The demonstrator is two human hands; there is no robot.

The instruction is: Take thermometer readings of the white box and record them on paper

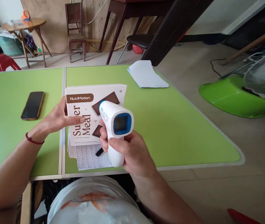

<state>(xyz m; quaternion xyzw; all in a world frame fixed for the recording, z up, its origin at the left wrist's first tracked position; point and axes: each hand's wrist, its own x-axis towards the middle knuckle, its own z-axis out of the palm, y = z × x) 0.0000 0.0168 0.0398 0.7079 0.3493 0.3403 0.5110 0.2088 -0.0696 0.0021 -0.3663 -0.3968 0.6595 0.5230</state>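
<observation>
A white, pistol-shaped plastic thermometer with a blue-rimmed dark display point(116, 132) is held above the surface, its blue-ringed nose toward a white cardboard box printed "NutriMotion Super Meal" in brown point(85, 113). The right hand point(134, 152) has its fingers curled closed around the thermometer's handle, the thumb pressed along the near side. The left hand point(60, 118) grips the box's left side, thumb flat across the printed front; its other fingers are mostly hidden, so how far they curl cannot be told. White handwritten sheets point(89, 161) show below the box, with a slim black object point(99, 152) on them. Left of the box, a dark-screened phone with a brown edge point(33, 105) lies on the light-green, metal-edged surface point(181, 133). Loose white papers point(146, 74) lie near its far edge. Beyond stands a dark-red wooden chair point(77, 39).
</observation>
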